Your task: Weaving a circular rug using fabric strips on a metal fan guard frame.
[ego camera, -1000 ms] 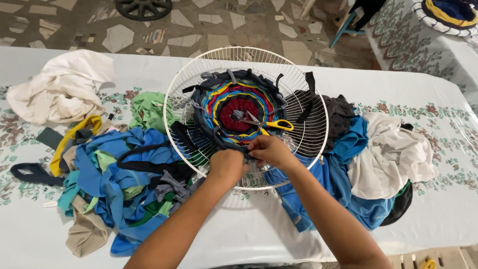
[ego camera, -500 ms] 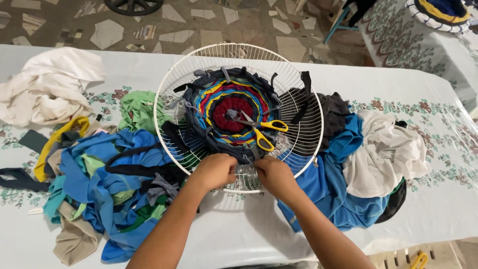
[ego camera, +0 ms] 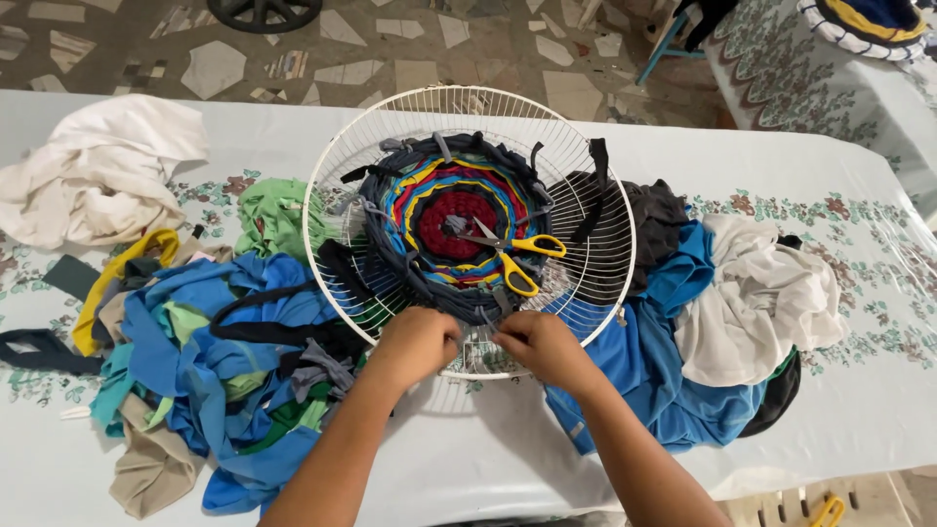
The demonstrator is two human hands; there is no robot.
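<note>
Cloth-covered table (ego camera: 859,410): left hand (ego camera: 418,342) and right hand (ego camera: 539,344), fingers pinched on a fabric strip (ego camera: 485,317), knotting it at the wire fan guard (ego camera: 468,229) rim.

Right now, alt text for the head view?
Two bare hands, left hand and right hand, work at the near rim of a white wire fan guard holding a round multicoloured woven rag mat. Yellow-handled scissors lie on it; fabric scraps surround it.
</note>
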